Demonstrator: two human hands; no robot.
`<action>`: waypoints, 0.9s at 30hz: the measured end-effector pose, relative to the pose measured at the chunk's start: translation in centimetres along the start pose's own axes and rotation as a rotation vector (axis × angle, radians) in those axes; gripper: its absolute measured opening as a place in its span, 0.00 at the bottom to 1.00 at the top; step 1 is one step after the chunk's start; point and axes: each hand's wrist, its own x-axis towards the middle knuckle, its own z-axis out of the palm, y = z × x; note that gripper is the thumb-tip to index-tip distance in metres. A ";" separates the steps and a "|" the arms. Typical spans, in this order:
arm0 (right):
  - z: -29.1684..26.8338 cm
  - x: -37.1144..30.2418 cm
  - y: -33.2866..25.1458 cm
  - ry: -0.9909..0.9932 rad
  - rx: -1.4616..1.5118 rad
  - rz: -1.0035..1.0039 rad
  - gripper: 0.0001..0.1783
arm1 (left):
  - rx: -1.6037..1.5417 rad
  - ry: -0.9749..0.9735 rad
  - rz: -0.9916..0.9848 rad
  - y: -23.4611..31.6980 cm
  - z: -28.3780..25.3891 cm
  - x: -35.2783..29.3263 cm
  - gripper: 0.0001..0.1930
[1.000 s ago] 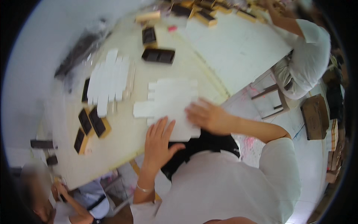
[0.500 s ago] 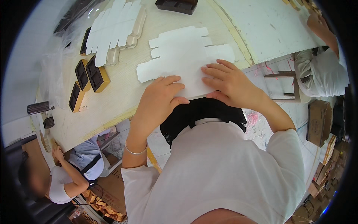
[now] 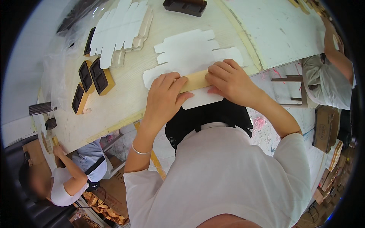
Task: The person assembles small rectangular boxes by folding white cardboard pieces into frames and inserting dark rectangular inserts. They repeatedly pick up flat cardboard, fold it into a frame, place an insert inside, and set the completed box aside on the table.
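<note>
A flat cut cardboard box blank [image 3: 186, 51], white on its upper face, lies on the table in front of me. Its near part is bent up, and a gold strip [image 3: 194, 81] of its outer side shows between my hands. My left hand [image 3: 167, 89] grips the folded part at its left end, thumb below and fingers curled over the top. At the other end my right hand [image 3: 230, 81] pinches the same fold, its thumb under the fingers. A white flap [image 3: 201, 99] of the blank sticks out toward my body at the table edge.
A stack of white box blanks [image 3: 119, 28] lies at the far left. Beside it stand several gold boxes with dark trays [image 3: 100, 78]. A dark brown plastic tray [image 3: 185, 7] sits at the back. Co-workers sit at left [image 3: 68, 178] and right [image 3: 330, 76].
The near part of the blank has been folded up, so its gold side now shows. My fingers have gone from lying spread on the sheet to gripping the fold.
</note>
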 end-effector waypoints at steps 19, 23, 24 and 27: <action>-1.0 3.1 0.7 0.068 0.061 0.261 0.06 | -0.419 0.132 -0.392 2.7 -1.7 0.4 0.23; -1.7 2.9 -4.8 0.075 0.264 0.164 0.14 | -0.998 0.232 -0.496 3.5 0.1 0.2 0.24; -1.8 2.7 -5.2 0.014 0.402 0.127 0.20 | -1.085 0.286 -0.519 3.2 0.5 0.4 0.23; -2.8 1.4 -4.1 0.113 0.355 -0.050 0.25 | -0.940 0.161 -0.567 0.7 -0.5 0.9 0.22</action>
